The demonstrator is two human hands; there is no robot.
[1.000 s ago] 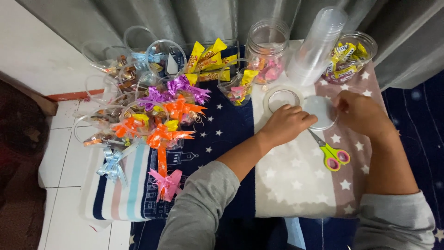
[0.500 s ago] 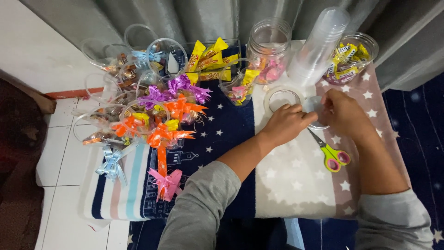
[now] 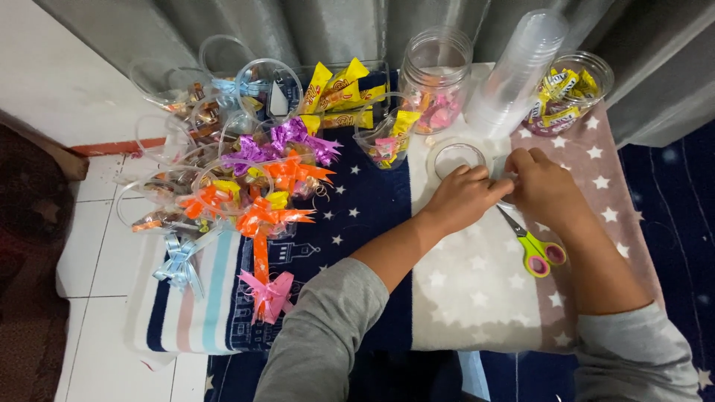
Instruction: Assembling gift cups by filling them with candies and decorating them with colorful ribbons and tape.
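**Two hands meet over a tape roll on a star-print cloth**

Seen from above, a person in grey sleeves works at a low surface covered by a star-patterned cloth. Both hands come together near the cloth's far edge, right of its middle. The left hand is curled, its fingertips pinching something small and clear that cannot be made out. The right hand is also curled, its fingers meeting the left's, and what it grips is hidden. Touching the left hand's far side lies a ring-shaped roll of clear sticky tape. Green-and-pink-handled scissors lie just beside the right wrist, blades pointing toward the hands.

Along the far edge stand a clear glass jar of pink sweets, a leaning stack of clear plastic cups and a second clear jar of yellow-wrapped sweets. At the left edge sits a heap of filled cups topped with orange and purple ribbon bows.

Likely risks: the tape could stick to itself if the fingers slip, and an elbow swing could topple the leaning cups.
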